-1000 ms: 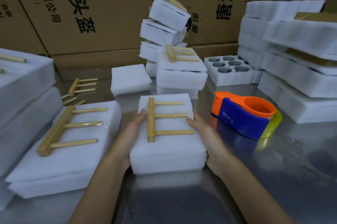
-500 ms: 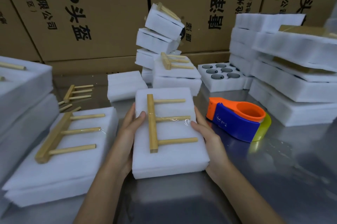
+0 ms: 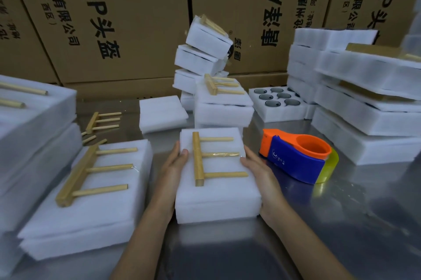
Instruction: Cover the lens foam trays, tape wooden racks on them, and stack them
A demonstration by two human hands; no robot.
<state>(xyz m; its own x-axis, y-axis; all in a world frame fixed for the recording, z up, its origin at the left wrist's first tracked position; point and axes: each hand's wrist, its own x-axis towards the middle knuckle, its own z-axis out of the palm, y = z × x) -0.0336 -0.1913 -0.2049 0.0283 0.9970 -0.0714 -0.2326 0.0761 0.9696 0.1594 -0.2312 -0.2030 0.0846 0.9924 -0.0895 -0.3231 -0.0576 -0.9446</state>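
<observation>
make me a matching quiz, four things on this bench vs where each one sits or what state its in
Things:
1. tape dispenser
2. open lens tray
3. loose wooden rack
4. taped foam tray

Places or states:
A. held between both hands
B. bare on the metal table, far left
C. uncovered, round holes showing
D. right of the right hand

Pairs: 1-D, 2-C, 3-B, 4-A

Dim, even overhead light. Soft glare on the steel table [image 3: 376,222] to my right; my arms' shadow falls near. Wide-angle lens bends cartons [image 3: 136,17] at far edges; edges slightly soft.
</observation>
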